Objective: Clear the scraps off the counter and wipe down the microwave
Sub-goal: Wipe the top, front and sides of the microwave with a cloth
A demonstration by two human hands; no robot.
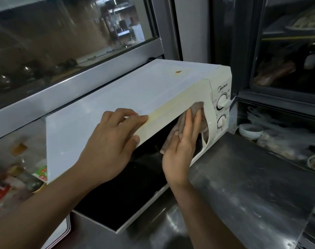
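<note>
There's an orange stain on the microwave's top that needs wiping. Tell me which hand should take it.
Right. The right hand already presses the cloth against the microwave front, below the orange stain. The left hand rests on the top edge, bracing, with no cloth.

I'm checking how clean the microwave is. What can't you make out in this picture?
- Door front by the handle: hidden under the cloth and right hand.
- Microwave front glass: dark, seen at a steep angle, so smears don't show.
- Left of the counter: items there blurred, cut off by the picture edge.
- Dial markings: too small to read.
</note>
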